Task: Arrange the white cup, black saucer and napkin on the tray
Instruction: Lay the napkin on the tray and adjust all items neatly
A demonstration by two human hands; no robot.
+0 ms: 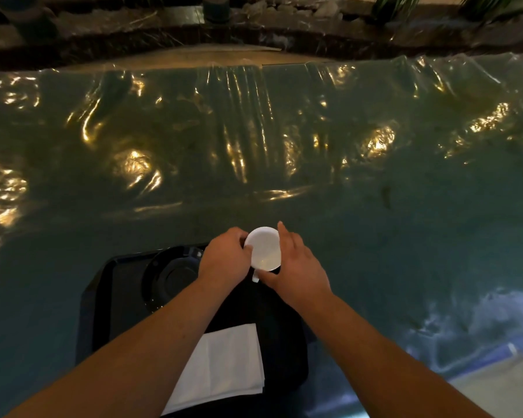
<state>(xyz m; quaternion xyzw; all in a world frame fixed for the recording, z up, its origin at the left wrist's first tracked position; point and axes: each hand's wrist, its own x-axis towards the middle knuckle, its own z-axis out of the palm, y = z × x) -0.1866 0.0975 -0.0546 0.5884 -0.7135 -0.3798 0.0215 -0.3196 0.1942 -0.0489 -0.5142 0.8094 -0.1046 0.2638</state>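
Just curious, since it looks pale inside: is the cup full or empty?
Empty, as far as shows. The cup stands upright between the left hand and right hand, its white bottom visible, no dark drink inside.

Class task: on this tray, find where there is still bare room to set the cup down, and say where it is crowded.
Bare tray shows left of the black saucer and in the dark strip right of the napkin. The far right corner is crowded: left hand and right hand both grip the white cup.
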